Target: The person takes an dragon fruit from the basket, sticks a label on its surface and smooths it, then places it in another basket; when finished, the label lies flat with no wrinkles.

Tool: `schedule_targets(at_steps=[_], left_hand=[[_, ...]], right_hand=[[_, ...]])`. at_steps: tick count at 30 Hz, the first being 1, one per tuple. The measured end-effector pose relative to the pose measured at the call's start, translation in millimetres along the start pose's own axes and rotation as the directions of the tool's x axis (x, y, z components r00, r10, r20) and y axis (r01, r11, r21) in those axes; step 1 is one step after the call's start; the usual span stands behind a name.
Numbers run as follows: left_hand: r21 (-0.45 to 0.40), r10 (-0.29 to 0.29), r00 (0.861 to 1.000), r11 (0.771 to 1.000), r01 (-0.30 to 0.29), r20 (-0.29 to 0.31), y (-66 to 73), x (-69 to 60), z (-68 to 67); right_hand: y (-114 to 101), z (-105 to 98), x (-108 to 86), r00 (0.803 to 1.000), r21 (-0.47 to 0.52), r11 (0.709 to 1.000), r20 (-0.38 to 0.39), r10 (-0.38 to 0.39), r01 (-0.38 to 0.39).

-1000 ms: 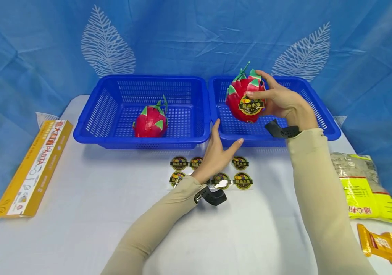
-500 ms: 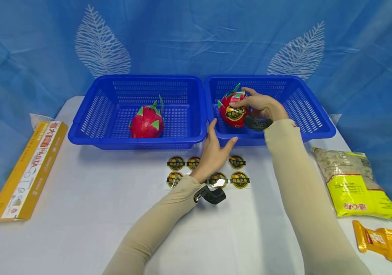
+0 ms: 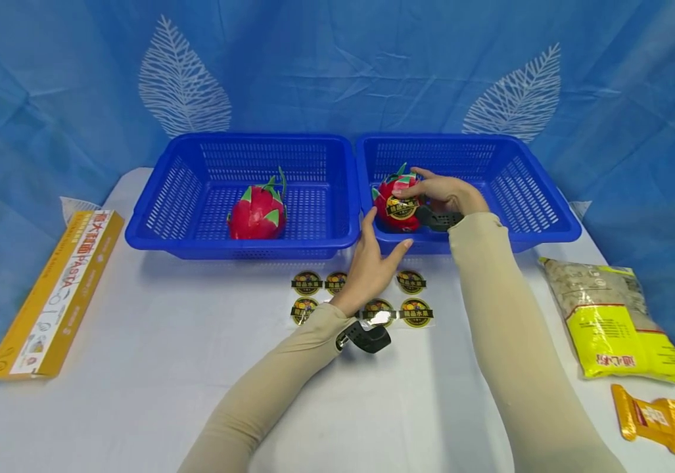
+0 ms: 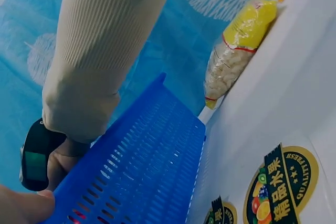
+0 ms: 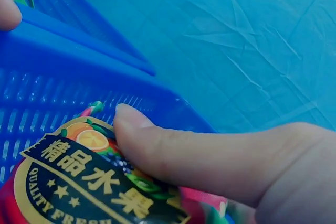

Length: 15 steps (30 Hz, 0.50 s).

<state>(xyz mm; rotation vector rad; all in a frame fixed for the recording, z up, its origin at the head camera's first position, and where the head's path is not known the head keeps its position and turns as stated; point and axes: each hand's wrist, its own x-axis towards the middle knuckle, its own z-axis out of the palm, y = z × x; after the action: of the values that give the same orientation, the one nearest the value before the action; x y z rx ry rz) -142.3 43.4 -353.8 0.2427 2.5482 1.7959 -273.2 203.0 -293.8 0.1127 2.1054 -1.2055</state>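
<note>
Inside the right blue basket (image 3: 544, 209), my right hand (image 3: 451, 190) grips a red dragon fruit (image 3: 383, 205) with green-tipped scales, near the left wall. A round black-and-gold sticker (image 5: 86, 182) is on its skin, with my right thumb (image 5: 178, 153) lying across the sticker's edge in the right wrist view. My left hand (image 3: 369, 272) touches that basket at its near left corner, index finger and thumb spread; its other fingers are hidden. Another dragon fruit (image 3: 256, 213), with no sticker visible, lies in the left blue basket (image 3: 242, 244).
Under my left forearm lies a clear sheet of round stickers (image 3: 416, 313), partly covered. A yellow pasta box (image 3: 53, 295) lies at the left. On the right are a bag of pasta (image 3: 615, 322) and an orange-wrapped snack (image 3: 659, 420). A blue leaf-print cloth (image 3: 337, 66) hangs behind.
My right hand has lowered the stickered dragon fruit from above the right basket down into it, moving slightly left. My left hand has stayed at the basket's corner.
</note>
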Motion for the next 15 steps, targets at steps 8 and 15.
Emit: schedule_targets(at_steps=[8,15], left_hand=[[0.010,-0.012,1.000,1.000,0.012,-0.001,-2.3,0.4,0.7],[0.010,-0.015,1.000,1.000,0.015,-0.005,-3.0,-0.3,0.5]], right_hand=[[8.7,-8.4,-5.0,1.000,-0.084,0.996,0.029,0.006,-0.004],[15.4,-14.8,-6.6,1.000,-0.073,0.997,0.022,-0.008,0.010]])
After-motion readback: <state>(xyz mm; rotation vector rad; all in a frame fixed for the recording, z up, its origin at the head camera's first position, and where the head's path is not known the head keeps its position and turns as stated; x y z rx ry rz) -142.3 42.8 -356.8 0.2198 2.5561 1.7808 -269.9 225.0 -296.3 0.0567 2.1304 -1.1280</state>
